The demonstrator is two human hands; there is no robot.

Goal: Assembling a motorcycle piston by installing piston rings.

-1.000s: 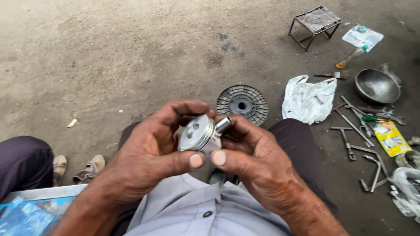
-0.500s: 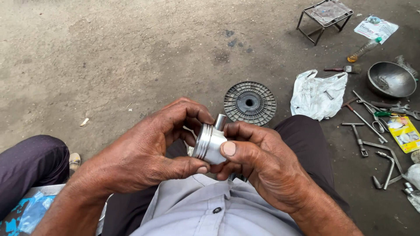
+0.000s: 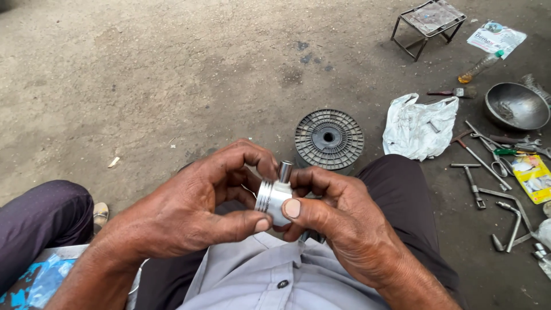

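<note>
**Small metal part held over bare ground, nothing beneath to catch it**

The left hand [image 3: 189, 215] and right hand [image 3: 338, 227] both grasp a short silver ringed metal cylinder [image 3: 272, 199] in front of the person's lap, thumbs pressed on its near face. A shiny steel pin [image 3: 284, 170] stands out of its top between the fingertips. I judge the pin the weak point: if the thumbs push unevenly it could slide free and drop to the gritty concrete floor [image 3: 143, 86], picking up dirt. A slip could also pinch a fingertip. The round grey ribbed disc [image 3: 329, 138] lies just beyond the knees, the long-handled metal wrenches [image 3: 488, 172] well apart to the right.
</note>
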